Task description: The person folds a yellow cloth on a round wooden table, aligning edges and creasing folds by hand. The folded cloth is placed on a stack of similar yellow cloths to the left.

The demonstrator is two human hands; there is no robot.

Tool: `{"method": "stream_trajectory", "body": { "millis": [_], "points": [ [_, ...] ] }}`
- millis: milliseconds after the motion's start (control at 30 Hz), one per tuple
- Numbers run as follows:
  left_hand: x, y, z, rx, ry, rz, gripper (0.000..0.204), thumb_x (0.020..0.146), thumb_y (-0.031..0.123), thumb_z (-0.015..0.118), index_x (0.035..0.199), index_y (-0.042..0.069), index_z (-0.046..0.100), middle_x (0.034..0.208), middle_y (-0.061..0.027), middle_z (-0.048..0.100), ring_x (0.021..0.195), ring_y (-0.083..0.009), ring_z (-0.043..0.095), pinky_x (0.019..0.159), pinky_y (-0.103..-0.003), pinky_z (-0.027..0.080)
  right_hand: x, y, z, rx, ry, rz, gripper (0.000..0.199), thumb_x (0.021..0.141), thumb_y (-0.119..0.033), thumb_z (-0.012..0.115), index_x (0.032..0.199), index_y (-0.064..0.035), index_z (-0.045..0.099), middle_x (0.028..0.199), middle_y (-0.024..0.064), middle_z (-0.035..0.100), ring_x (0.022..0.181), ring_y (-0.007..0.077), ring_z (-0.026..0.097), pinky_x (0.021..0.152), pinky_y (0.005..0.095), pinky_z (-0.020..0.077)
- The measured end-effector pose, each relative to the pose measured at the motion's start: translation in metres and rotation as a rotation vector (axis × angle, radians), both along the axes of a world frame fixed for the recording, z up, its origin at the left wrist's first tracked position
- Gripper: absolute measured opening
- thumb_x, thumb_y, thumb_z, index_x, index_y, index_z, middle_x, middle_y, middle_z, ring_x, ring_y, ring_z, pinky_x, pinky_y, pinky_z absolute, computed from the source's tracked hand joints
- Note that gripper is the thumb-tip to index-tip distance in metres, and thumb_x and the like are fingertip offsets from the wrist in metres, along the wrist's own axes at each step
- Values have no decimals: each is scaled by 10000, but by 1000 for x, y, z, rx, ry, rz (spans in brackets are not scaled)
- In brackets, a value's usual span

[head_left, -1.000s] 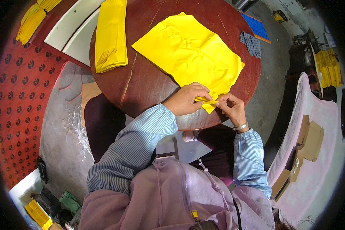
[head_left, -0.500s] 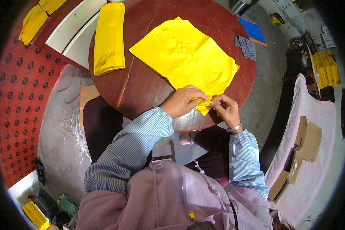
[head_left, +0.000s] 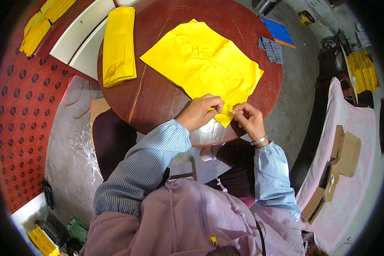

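A crinkled yellow sheet (head_left: 205,55), cloth or paper I cannot tell, lies spread over the round dark red table (head_left: 158,102). Its near corner is bunched up and reaches toward the table's front edge. My left hand (head_left: 199,112) is closed on that bunched part from the left, thumb and fingers pinched. From the right, my right hand (head_left: 250,121) pinches the same gathered corner between thumb and forefinger. The fingertips are close together and hide the small details of the fold. A folded stack of yellow material (head_left: 118,47) rests on the table's left side.
A grey textured mat (head_left: 270,49) lies at the table's right edge, beside a blue mat with an orange border (head_left: 278,32). Open cardboard boxes (head_left: 344,154) stand on a pink-covered surface at the right. More yellow bundles (head_left: 362,71) sit at the far right and upper left (head_left: 35,35).
Both hands stay at the bunched corner, with small finger movements; the right fingertips have shifted slightly. The whole view has moved a little.
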State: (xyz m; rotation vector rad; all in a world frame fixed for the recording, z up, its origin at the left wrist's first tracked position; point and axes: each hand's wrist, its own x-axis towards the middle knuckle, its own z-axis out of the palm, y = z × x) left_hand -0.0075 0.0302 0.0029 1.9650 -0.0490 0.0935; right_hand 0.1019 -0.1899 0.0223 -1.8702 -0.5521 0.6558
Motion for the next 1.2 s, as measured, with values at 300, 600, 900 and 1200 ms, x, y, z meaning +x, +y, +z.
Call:
{"method": "stream_trajectory", "body": {
  "millis": [300, 600, 900, 1200],
  "points": [
    [1, -2, -8, 27, -113, 15, 162, 990, -9, 633, 1054, 29, 777, 1212, -171, 731, 1181, -319, 686, 1064, -393, 544, -5, -2, -4, 163, 5, 14, 64, 976, -81, 744, 1010, -53, 698, 948, -20, 655, 720, 49, 579, 615, 202, 444],
    [3, -2, -13, -29, -74, 34, 233, 943, -22, 654, 1113, 64, 789, 1202, -159, 749, 1203, -307, 689, 1061, -399, 541, -10, -11, 12, -67, -413, 182, 157, 878, -26, 833, 1021, -36, 769, 971, 24, 695, 809, 107, 668, 715, 244, 527],
    [2, -1, -13, -14, -92, 19, 287, 906, -28, 655, 1136, 83, 786, 1205, -158, 748, 1209, -310, 687, 1059, -401, 542, -3, -9, 5, -89, -307, 152, 133, 874, -63, 857, 982, -23, 791, 922, 27, 719, 804, 109, 658, 725, 255, 531],
    [-1, 0, -6, -3, -106, -4, 358, 777, 10, 734, 1123, 91, 784, 1226, -162, 740, 1233, -314, 673, 1081, -411, 532, 4, -12, -4, -36, -113, 123, 135, 905, -76, 847, 995, -24, 763, 918, -8, 719, 790, 70, 618, 733, 231, 512]
  ]
}}
